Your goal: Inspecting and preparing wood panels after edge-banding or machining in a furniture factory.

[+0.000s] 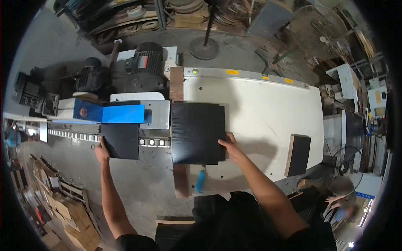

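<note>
My left hand (101, 151) grips the left edge of a black panel (120, 144). That panel lies over the machine's chain conveyor (154, 142), its far part hidden under a blue guard (123, 113). A second black panel (197, 133), larger and with small notches at its right corners, rests on the left end of the white table (251, 121). My right hand (231, 147) is closed on its right edge, thumb on top and the other fingers partly hidden. A narrow gap separates the two panels.
Dark electric motors (146, 62) stand behind the conveyor. A metal spirit level (251, 76) runs along the table's far edge. A blue-handled tool (200, 180) and a narrow black-topped piece (298, 154) lie on the table. Cardboard (73, 213) is at lower left; another person (341, 201) is at far right.
</note>
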`<act>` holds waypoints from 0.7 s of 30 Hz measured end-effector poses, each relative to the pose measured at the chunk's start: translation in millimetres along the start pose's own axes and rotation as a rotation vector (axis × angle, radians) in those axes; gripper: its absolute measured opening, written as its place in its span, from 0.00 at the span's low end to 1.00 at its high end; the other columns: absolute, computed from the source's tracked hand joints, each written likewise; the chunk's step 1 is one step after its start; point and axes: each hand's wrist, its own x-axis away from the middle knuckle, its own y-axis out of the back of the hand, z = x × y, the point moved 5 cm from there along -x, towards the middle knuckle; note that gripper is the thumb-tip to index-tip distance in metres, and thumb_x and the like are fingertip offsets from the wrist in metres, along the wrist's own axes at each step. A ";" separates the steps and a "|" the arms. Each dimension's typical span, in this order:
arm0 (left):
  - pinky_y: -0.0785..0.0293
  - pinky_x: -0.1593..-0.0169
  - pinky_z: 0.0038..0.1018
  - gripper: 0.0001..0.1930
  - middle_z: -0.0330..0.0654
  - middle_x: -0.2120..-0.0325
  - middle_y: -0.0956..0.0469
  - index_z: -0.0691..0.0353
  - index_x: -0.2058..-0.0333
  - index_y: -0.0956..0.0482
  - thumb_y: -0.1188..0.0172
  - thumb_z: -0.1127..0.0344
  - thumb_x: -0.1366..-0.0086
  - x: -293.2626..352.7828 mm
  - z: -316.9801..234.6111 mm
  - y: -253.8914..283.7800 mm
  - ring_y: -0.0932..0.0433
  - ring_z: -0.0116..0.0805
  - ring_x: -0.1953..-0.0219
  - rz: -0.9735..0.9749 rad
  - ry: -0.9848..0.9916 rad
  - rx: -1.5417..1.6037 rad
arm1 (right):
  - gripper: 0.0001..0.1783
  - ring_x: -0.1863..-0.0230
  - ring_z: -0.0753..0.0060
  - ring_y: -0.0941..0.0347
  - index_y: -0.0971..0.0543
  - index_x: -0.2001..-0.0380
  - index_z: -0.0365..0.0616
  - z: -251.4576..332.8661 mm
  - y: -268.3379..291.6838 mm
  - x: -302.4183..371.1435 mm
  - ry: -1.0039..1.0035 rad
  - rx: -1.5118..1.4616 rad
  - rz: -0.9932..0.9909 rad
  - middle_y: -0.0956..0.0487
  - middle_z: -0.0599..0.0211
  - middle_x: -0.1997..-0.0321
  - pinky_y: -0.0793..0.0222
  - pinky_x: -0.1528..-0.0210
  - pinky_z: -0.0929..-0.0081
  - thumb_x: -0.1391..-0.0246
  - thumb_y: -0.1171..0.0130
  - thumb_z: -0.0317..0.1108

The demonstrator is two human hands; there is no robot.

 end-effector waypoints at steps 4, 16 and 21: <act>0.25 0.47 0.46 0.43 0.66 0.60 0.16 0.71 0.51 0.15 0.57 0.30 0.25 45.3 -22.8 -24.0 0.17 0.63 0.52 0.103 0.107 0.009 | 0.44 0.32 0.64 0.34 0.39 0.30 0.42 -12.5 8.9 -14.3 0.032 0.001 0.029 0.28 0.57 0.35 0.37 0.30 0.65 0.44 0.25 0.36; 0.26 0.58 0.55 0.35 0.64 0.68 0.17 0.71 0.61 0.15 0.52 0.38 0.24 276.8 -186.1 -68.2 0.19 0.71 0.63 0.153 -0.120 0.254 | 0.57 0.21 0.46 0.51 0.46 0.21 0.49 -15.2 6.5 -14.9 0.048 0.303 0.001 0.46 0.45 0.23 0.49 0.22 0.53 0.42 0.38 0.70; 0.27 0.44 0.51 0.33 0.65 0.46 0.21 0.71 0.44 0.22 0.40 0.41 0.29 313.5 -243.9 -76.4 0.22 0.64 0.45 0.436 -0.209 0.178 | 0.61 0.18 0.37 0.65 0.52 0.20 0.50 -35.9 8.7 -25.5 0.078 0.348 0.001 0.52 0.44 0.20 0.61 0.19 0.47 0.43 0.39 0.72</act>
